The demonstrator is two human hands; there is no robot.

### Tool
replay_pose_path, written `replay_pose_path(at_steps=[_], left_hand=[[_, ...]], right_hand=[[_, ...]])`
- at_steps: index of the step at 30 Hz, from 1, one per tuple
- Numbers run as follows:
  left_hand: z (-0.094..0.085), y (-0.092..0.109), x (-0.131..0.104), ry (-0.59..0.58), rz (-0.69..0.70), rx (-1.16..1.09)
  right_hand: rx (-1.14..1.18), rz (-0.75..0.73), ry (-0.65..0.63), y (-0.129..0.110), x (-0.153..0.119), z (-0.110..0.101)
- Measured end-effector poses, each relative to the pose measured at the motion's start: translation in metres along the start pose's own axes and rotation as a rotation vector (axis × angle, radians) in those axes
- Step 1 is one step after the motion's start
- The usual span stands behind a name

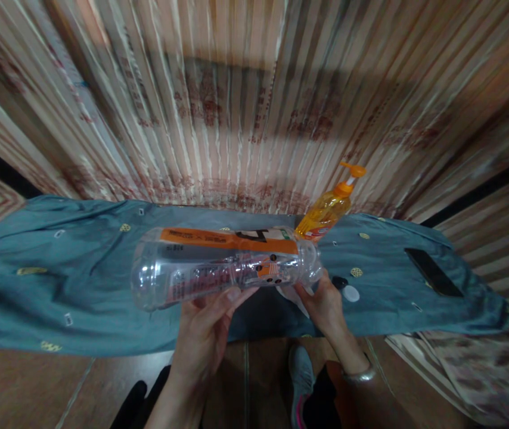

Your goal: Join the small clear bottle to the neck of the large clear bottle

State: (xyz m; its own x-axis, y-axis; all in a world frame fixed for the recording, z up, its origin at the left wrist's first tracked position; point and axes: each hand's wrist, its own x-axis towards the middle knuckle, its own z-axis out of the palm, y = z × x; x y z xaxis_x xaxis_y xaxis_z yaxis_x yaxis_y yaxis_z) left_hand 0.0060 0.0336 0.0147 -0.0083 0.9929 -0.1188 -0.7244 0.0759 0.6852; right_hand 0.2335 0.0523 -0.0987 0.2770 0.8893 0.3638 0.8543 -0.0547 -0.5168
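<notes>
A large clear plastic bottle (201,268) with an orange and printed label lies sideways in the air above the cloth-covered table. My left hand (207,325) grips its body from below, thumb along the near side. At the neck end, my right hand (326,301) has its fingers closed around the bottle's mouth, and no cap shows there. Something thin and white (294,300), like a tissue or cloth, hangs by the right fingers; I cannot tell whether they hold it. Close to the right hand, a white round cap (351,294) and a small black object (339,282) lie on the cloth.
An orange pump bottle (326,211) stands behind the plastic bottle's neck. A black phone (433,272) rests toward the right end of the teal patterned cloth (102,298). Pleated curtains (236,119) hang right behind the table. My shoe (300,372) shows on the tiled floor.
</notes>
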Motion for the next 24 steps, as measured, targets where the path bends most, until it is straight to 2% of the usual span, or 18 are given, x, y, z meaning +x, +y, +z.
replay_pose_path(at_steps=[10, 17, 24], left_hand=[[0.0009, 0.0005, 0.0006, 0.023, 0.004, 0.011], [-0.0039, -0.0007, 0.0003, 0.058, 0.004, 0.019], [0.0039, 0.0033, -0.0028, 0.039, -0.017, 0.038]], right_hand=[[-0.008, 0.013, -0.008, 0.0002, -0.0007, 0.0008], [-0.004, -0.043, 0.016, 0.002, -0.001, 0.0024], [-0.012, -0.043, 0.033, 0.004, -0.0017, 0.0059]])
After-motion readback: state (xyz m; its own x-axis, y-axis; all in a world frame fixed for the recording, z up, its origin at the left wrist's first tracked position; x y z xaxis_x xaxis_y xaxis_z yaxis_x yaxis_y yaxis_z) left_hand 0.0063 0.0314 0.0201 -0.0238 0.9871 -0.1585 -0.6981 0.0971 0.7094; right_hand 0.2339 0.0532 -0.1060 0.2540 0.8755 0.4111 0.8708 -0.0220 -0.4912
